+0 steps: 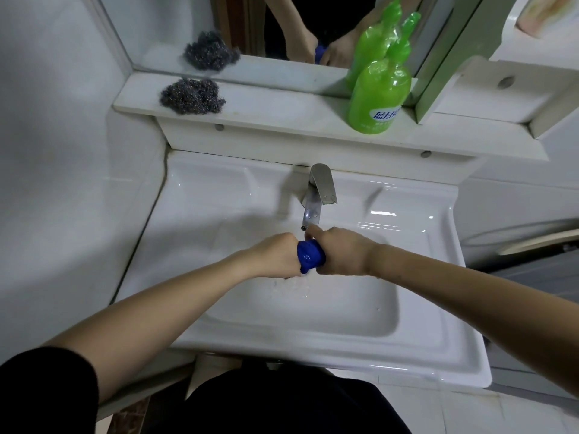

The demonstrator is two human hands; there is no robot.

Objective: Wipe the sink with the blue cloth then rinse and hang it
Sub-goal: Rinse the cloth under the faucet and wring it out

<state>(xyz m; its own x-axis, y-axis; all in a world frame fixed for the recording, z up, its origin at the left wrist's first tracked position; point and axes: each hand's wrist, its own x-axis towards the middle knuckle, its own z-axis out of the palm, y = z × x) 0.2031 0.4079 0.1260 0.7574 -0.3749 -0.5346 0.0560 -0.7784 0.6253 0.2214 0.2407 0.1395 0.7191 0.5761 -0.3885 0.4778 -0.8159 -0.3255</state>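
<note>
Blue cloth (pixel 309 255) bunched into tight wad over sink (pixel 407 355) basin, just below faucet (pixel 319 195). Left hand (pixel 275 255) and right hand (pixel 343 252) both clamped on opposite ends, close together, likely wringing. Water drips beneath. Judgement: soft, light, waterlogged, slippery; grip ends firmly, then hang from corner.

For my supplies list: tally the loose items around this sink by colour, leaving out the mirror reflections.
Blue: 1, the cloth
Green: 1, the bottle
Grey: 1, the scouring pad
Total: 3
</note>
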